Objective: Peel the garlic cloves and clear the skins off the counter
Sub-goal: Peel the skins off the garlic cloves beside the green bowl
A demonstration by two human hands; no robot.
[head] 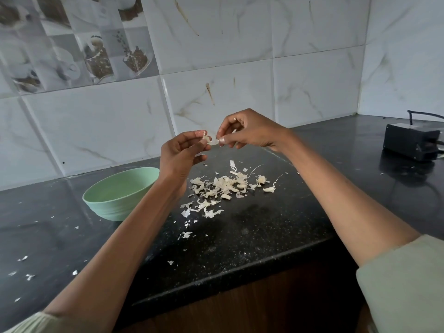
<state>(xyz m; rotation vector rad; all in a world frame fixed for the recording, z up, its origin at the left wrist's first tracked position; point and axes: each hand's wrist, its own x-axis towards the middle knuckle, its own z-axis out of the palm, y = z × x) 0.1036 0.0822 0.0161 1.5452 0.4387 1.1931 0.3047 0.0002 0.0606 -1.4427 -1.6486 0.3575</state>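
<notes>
Both hands are raised above the black counter. My left hand pinches a small pale garlic clove at its fingertips. My right hand grips a strip of skin that hangs off that clove. Under the hands lies a heap of papery garlic skins, with a few unpeeled cloves among them, one at the heap's right edge. A pale green bowl stands to the left of the heap, partly hidden by my left forearm.
Small skin flakes are scattered over the counter's left part and near its front edge. A black box with cables sits at the back right. Tiled walls close the back and right sides.
</notes>
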